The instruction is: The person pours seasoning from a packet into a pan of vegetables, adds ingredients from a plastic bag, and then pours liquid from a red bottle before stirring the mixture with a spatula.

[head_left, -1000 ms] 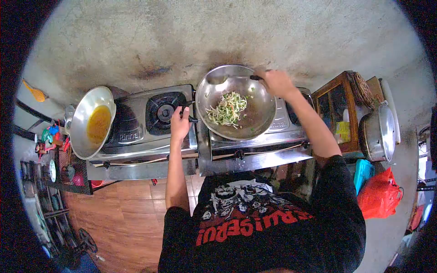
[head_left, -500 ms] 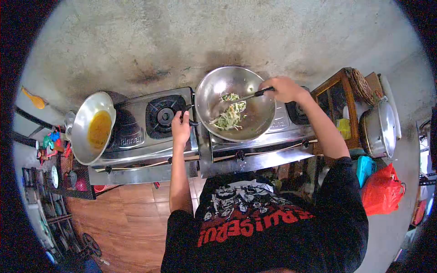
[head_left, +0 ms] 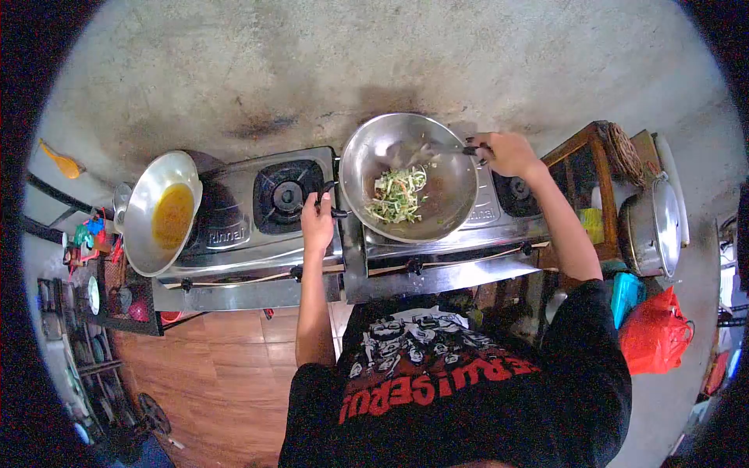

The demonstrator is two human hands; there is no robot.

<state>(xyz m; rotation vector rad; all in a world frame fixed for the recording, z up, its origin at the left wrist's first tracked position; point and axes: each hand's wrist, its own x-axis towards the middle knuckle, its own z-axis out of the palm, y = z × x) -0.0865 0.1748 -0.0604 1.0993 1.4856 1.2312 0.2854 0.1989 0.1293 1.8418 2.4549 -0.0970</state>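
A steel wok (head_left: 449, 207) sits on the right-hand stove, with shredded green and white vegetables (head_left: 396, 195) heaped in its middle and left. My left hand (head_left: 317, 222) is closed around the wok's black handle (head_left: 337, 212) at its left side. In my right hand (head_left: 509, 154), over the wok's right rim, is the black grip of a spatula (head_left: 445, 148). Its metal end is smeared by motion and lies inside the wok, above and behind the vegetables.
Left of the wok is a bare burner (head_left: 287, 195). A second wok (head_left: 144, 234) with yellow-brown oil stands at the far left. To the right are a wooden cabinet (head_left: 577, 183), a lidded pot (head_left: 655, 222) and a red plastic bag (head_left: 655, 331). A concrete wall rises behind.
My right hand has moved slightly right, and the spatula's end has lifted off the vegetables toward the wok's back. The vegetables have shifted into a fuller heap. My left hand keeps its hold.
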